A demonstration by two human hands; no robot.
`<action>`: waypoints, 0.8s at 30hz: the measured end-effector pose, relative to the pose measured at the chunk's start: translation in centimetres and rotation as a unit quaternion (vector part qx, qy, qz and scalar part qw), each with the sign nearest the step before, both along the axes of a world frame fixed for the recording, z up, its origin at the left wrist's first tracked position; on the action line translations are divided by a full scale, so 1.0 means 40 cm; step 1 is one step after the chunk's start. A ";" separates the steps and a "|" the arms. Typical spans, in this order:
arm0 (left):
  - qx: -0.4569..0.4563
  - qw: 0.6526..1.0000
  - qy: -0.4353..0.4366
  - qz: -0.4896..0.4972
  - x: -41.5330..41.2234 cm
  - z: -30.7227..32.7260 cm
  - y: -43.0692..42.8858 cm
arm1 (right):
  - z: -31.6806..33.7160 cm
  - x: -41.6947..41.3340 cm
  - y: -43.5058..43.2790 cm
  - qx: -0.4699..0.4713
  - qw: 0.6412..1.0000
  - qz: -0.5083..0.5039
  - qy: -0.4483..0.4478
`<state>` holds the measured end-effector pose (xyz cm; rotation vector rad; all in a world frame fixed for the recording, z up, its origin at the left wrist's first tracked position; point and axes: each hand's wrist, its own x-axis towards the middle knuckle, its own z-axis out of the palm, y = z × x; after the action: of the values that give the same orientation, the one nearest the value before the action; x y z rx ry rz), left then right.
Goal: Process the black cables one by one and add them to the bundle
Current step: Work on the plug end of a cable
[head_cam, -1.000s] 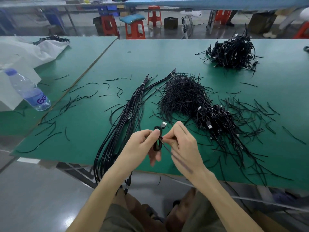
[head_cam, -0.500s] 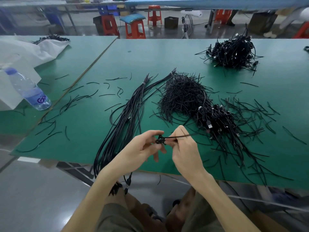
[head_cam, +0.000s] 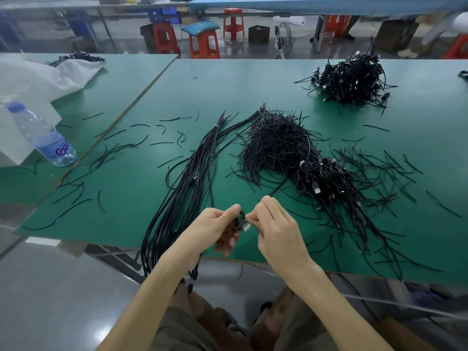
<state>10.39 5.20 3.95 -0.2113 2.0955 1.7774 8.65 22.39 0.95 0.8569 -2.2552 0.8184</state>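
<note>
A small coiled black cable (head_cam: 240, 222) with a silver plug sits between my two hands above the table's near edge. My left hand (head_cam: 214, 228) pinches the coil from the left. My right hand (head_cam: 274, 230) pinches its plug end from the right. A long bundle of straight black cables (head_cam: 187, 183) lies to the left, running from mid-table over the front edge. A pile of coiled cables with plugs (head_cam: 325, 179) lies right of my hands, beside a heap of black ties (head_cam: 276, 143).
Another cable pile (head_cam: 350, 78) sits far right on the green table (head_cam: 253, 84). Loose black ties are scattered around. A water bottle (head_cam: 41, 134) and white sheeting (head_cam: 38, 77) lie on the left table. Stools stand beyond.
The tie that stuck out to the right half a second ago is no longer visible. Both hands have closed in tighter around the coil, with the plug now showing between them.
</note>
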 end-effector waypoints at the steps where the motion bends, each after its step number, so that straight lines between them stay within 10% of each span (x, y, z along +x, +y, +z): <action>1: 0.006 1.000 0.015 -0.009 0.001 0.002 0.001 | 0.004 0.000 0.004 0.008 1.000 -0.002 -0.003; 14: -0.035 0.997 0.074 -0.006 -0.035 -0.027 -0.017 | 0.049 -0.056 0.080 0.126 0.990 -0.018 -0.063; 17: -0.211 0.971 0.081 0.071 -0.048 -0.047 -0.040 | 0.066 -0.126 0.133 0.067 0.981 -0.115 -0.143; 20: -0.477 0.874 0.074 0.051 -0.034 -0.072 -0.069 | 0.072 -0.215 0.204 0.022 0.956 -0.239 -0.169; 24: -0.543 0.839 0.031 -0.013 -0.026 -0.114 -0.068 | 0.053 -0.295 0.283 -0.006 0.912 -0.346 -0.220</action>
<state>9.37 2.46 -0.62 -0.4063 2.8799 0.3714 -3.14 33.70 3.08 -0.1944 -2.6606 0.7152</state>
